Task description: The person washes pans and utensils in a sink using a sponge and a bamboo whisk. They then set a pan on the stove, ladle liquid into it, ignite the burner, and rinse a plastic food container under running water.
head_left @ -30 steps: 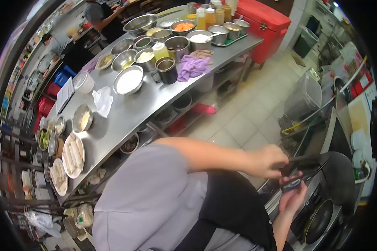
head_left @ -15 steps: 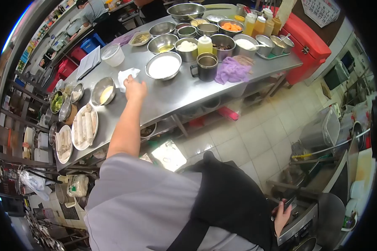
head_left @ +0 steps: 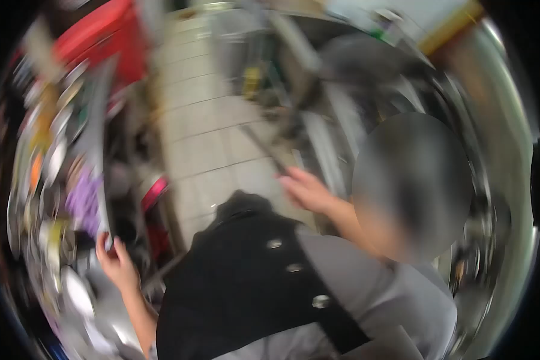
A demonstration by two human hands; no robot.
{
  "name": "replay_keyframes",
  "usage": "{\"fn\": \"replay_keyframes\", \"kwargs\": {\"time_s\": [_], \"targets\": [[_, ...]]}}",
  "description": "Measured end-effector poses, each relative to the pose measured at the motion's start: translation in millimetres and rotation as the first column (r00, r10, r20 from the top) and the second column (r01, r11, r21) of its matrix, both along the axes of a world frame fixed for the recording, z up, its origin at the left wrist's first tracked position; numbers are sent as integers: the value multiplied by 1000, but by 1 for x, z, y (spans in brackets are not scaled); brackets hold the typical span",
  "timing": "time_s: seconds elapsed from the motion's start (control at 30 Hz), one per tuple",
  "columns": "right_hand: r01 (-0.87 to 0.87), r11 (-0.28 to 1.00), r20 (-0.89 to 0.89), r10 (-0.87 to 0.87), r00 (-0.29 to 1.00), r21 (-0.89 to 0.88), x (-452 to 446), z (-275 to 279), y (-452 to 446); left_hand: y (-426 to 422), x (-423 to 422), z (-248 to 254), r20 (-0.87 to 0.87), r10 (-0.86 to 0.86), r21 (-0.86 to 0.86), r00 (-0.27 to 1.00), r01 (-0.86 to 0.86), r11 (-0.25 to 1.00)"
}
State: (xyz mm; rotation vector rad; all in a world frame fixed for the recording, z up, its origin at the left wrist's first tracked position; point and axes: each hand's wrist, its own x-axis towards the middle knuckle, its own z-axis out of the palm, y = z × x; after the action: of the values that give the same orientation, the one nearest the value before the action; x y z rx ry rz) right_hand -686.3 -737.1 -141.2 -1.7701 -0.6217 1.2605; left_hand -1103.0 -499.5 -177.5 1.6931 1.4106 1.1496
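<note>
My left hand (head_left: 117, 263) is at the edge of the metal table (head_left: 105, 135), with thumb and fingers apart and nothing visible between them. Just beyond it lies a crumpled purple cloth (head_left: 85, 201). My right hand (head_left: 306, 189) is over the floor side, its fingers closed round a long, thin dark tool (head_left: 261, 147). The tool points forward and left; motion blur hides its exact kind. A blurred round grey patch covers part of my right forearm.
Smeared bowls and bottles crowd the table on the left. A red cooler box (head_left: 99, 45) stands at its far end. Pale floor tiles (head_left: 201, 135) run between table and right-hand counter. A bright pink object (head_left: 155, 192) shows under the table. A grey bin (head_left: 237, 45) stands ahead.
The view has swung right, toward the aisle and counter. My left hand is off the white crumpled sheet and near the purple cloth. My right hand has risen, with the dark tool extended.
</note>
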Motion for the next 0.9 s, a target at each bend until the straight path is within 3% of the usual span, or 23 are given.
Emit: {"fn": "replay_keyframes", "kwargs": {"time_s": [0.03,0.1,0.17,0.2,0.27,0.33,0.47,0.57,0.73,0.9], "targets": [[93,996,35,-92,995,-17,-2,-8,-11,5,25,-11,-7,-95,30,995,95,995],[50,998,77,-46,996,-43,4,1,-39,10,69,-16,-147,-315,-116,938,300,947],[145,989,366,-144,919,26,-5,6,-69,19,108,-39,-201,-493,-139,847,473,870],[200,979,427,-201,881,48,-5,5,-86,19,134,-46,-282,-571,-12,771,592,806],[287,953,534,-293,793,98,-5,-1,-126,19,182,-52,-323,-705,-129,632,708,694],[405,911,531,-379,758,72,-5,-1,-172,10,233,-54,-290,-791,-205,539,772,601],[601,799,547,-505,668,4,10,13,-239,-24,331,-69,-181,-871,-246,456,837,489],[664,744,712,-427,558,-75,33,22,-267,-50,389,-79,-215,-916,-277,338,878,390],[719,668,839,-268,474,-193,93,2,-297,-74,495,-104,-323,-931,-278,173,922,268],[724,587,825,-159,542,-362,160,6,-267,-83,612,-132,-468,-876,-260,120,928,267]]}}
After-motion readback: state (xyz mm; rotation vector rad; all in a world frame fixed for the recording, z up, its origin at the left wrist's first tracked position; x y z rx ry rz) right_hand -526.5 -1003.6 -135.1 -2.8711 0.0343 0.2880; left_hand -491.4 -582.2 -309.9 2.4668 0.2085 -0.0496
